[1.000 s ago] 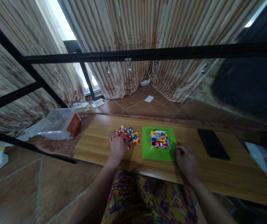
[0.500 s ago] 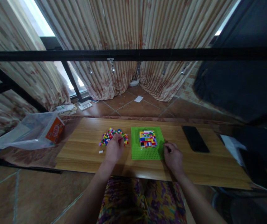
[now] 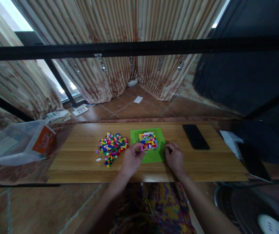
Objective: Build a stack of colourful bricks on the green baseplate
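Between the thumb and fingers of my left hand (image 3: 132, 159) is a small pink toy brick (image 3: 141, 148), held over the near left part of the green baseplate (image 3: 154, 158). Just beyond it stands a low block of many-coloured bricks (image 3: 150, 140) built on that plate. My right hand (image 3: 174, 157) rests at the plate's right edge with its fingers curled in; whether anything is inside them is hidden. Left of the plate spreads a pile of loose toy bricks (image 3: 112, 146), and a single white brick (image 3: 99, 159) lies apart from it.
A black phone (image 3: 196, 136) lies on the wooden table (image 3: 73, 156) to the right. On the floor at the left is a clear plastic box (image 3: 15, 143) with an orange label. A black rail (image 3: 129, 48) crosses in front of the curtains.
My left hand has gone from the brick pile rightward to the baseplate, with a pink brick now showing in its fingers. My right hand stays by the plate's edge. The whole view has shifted.
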`<state>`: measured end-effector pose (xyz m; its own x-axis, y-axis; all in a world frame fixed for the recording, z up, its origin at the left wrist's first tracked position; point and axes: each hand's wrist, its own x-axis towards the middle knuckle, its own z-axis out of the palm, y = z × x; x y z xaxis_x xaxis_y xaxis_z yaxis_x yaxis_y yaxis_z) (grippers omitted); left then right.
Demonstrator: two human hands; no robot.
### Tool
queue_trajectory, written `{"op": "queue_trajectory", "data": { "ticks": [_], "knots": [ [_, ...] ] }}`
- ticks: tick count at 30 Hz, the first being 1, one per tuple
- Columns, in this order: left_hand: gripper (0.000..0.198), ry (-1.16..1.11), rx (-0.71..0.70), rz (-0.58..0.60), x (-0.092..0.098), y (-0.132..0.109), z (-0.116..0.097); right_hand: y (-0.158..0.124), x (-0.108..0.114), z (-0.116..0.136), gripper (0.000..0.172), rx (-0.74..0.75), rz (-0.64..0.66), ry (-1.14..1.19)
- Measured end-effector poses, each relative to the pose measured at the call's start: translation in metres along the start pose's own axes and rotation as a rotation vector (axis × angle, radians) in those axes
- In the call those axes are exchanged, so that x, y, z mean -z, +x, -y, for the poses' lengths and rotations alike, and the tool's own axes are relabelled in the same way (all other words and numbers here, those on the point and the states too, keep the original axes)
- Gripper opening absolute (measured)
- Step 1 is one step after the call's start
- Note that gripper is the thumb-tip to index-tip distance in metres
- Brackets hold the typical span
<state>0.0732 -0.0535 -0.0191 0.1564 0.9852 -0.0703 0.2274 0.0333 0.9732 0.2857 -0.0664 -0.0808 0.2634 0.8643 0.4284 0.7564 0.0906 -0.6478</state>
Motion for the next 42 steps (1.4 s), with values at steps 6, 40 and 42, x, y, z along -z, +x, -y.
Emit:
{"op": "queue_trajectory", "data": {
  "ticks": [6, 40, 42],
  "knots": [
    [0.027, 0.439, -0.144, -0.005, -0.001, -0.002, -0.01, 0.0, -0.001, 0.001, 0.023, -0.025, 0.005, 0.003],
    [0.012, 0.742, -0.393, -0.18, -0.017, 0.074, -0.005, 0.002, -0.003, 0.001, 0.022, -0.016, -0.013, -0.022],
    [0.012, 0.712, -0.377, -0.186, -0.019, 0.075, -0.004, 0.002, -0.003, 0.0, 0.022, -0.016, -0.015, -0.016]
  ]
}}
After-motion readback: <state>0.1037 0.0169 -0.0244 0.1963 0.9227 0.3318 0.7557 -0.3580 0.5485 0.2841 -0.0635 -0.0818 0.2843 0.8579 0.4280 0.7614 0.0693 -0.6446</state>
